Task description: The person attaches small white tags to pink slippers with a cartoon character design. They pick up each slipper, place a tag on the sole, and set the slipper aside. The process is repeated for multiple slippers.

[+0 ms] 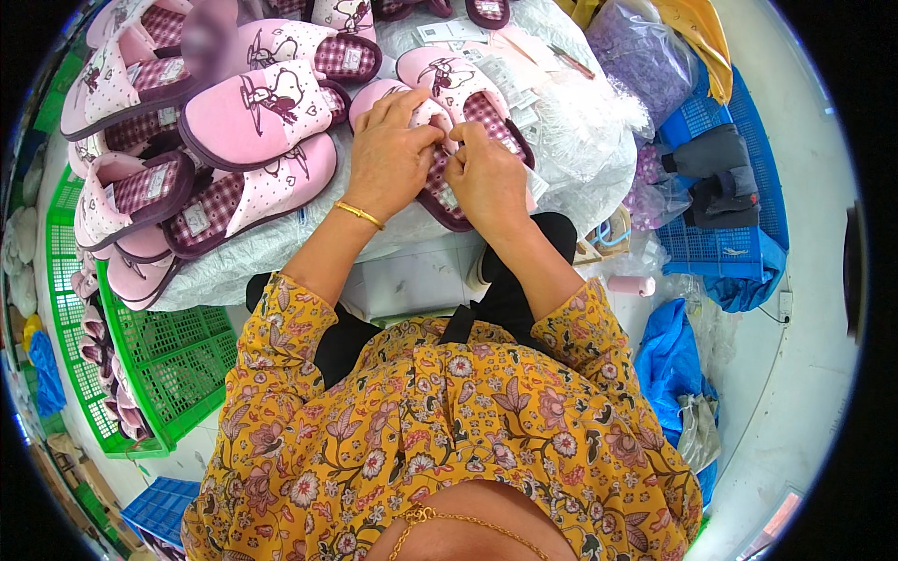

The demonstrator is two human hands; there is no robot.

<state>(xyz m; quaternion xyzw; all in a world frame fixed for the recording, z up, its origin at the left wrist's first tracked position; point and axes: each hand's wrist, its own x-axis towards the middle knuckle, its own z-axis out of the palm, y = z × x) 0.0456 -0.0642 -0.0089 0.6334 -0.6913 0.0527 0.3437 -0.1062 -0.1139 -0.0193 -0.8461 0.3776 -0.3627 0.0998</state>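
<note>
A pair of pink slippers with checked purple insoles and dark edging lies at the front of the covered table. My left hand (385,154) is closed on the upper of the nearer slipper (438,194), its fingers bent over the opening. Beside it, my right hand (486,178) pinches at the same slipper's opening edge, close to the left fingertips. Whatever small thing may be between the fingertips is hidden. The other slipper (445,77) of the pair, printed with a cartoon dog, rests just beyond my hands.
Several pink slippers (253,117) are piled on the left. Labels (449,31), a bundle of clear plastic ties (585,122) and a purple-filled bag (641,61) lie to the right. Green crates (173,365) stand lower left; a blue basket (772,168) stands at right.
</note>
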